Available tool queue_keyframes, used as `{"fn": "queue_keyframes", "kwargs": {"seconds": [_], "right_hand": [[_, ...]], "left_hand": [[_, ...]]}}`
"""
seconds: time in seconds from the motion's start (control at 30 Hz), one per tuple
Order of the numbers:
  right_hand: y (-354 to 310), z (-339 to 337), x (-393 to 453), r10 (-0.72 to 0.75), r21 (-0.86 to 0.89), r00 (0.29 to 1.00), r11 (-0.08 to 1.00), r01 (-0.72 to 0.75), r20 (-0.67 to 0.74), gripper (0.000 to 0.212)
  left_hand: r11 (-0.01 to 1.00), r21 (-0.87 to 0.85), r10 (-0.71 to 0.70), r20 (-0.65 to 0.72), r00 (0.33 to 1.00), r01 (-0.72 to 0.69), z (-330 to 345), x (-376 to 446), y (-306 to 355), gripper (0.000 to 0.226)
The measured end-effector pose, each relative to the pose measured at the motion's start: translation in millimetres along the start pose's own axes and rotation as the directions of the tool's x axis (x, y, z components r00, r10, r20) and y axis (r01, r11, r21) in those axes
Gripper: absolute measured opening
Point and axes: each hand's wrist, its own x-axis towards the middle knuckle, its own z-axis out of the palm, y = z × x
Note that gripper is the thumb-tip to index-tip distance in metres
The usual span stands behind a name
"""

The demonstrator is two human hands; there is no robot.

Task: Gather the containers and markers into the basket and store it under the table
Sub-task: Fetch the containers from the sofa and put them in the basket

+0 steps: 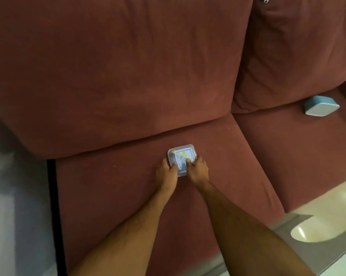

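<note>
A small square clear container (182, 154) with a lid and something yellow inside lies on the left seat cushion of a dark red sofa (116, 188). My left hand (166, 173) grips its left near edge, thumb on the lid. My right hand (197, 169) grips its right near edge, thumb also on the lid. A second container, blue and white (321, 106), lies tilted on the right seat cushion against the back pillow, well away from both hands. No basket or markers show in view.
Large back cushions (112, 72) rise behind the seat. A shiny pale floor (327, 212) shows at the lower right, and a pale surface (17, 196) lies left of the sofa's dark side edge.
</note>
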Motion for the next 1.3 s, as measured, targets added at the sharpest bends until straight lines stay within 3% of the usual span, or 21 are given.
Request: {"fn": "queue_keyframes", "kwargs": {"seconds": [0.1, 0.23, 0.33, 0.47, 0.53, 0.6, 0.7, 0.83, 1.0, 1.17, 1.3], "right_hand": [[3, 4, 12, 0.005, -0.002, 1.000, 1.000, -0.005, -0.029, 0.049], [9, -2, 12, -0.001, 0.131, 0.997, 0.991, 0.011, -0.080, 0.035], [14, -12, 1, -0.027, 0.249, 0.996, 0.967, 0.048, -0.088, 0.021], [25, -25, -29, -0.107, 0.357, 0.987, 0.923, 0.144, -0.121, 0.016], [38, -29, -49, -0.197, 0.404, 0.970, 0.883, 0.239, -0.143, 0.023], [52, -34, -69, -0.273, 0.422, 0.948, 0.849, 0.319, -0.167, 0.035], [80, -49, -112, -0.354, 0.455, 0.912, 0.790, 0.411, -0.209, 0.038], [124, -67, -168, -0.449, 0.491, 0.866, 0.717, 0.496, -0.219, 0.059], [194, -91, -239, -0.579, 0.416, 0.788, 0.676, 0.608, -0.210, 0.080], [262, -104, -298, -0.545, 0.318, 0.796, 0.730, 0.606, -0.264, 0.062], [310, -109, -338, -0.412, 0.314, 0.839, 0.793, 0.522, -0.355, 0.039]], "left_hand": [[0.994, -0.061, -0.090, 0.014, 0.996, 0.091, 14, 28, -2, 0.038], [0.975, -0.154, -0.163, 0.010, 0.987, 0.163, 11, 33, 8, 0.036], [0.992, -0.047, -0.122, -0.058, 0.991, 0.119, 11, 33, 1, 0.041], [0.998, -0.032, -0.049, -0.149, 0.988, 0.045, 19, 31, -21, 0.063], [0.999, -0.052, -0.016, -0.155, 0.988, 0.009, 12, 4, -11, 0.060], [0.995, -0.087, 0.026, -0.157, 0.987, -0.041, 5, -28, 1, 0.043], [0.972, -0.181, 0.114, -0.190, 0.975, -0.149, 4, -71, -5, 0.032], [0.926, -0.357, 0.048, -0.204, 0.978, -0.120, 8, -138, -23, 0.023], [0.914, -0.407, -0.079, -0.189, 0.979, -0.004, 25, -244, -49, 0.010], [0.879, -0.468, -0.162, -0.114, 0.980, 0.091, 58, -332, -94, 0.024], [0.930, -0.363, -0.085, -0.074, 0.994, 0.052, 85, -390, -137, 0.068]]}}
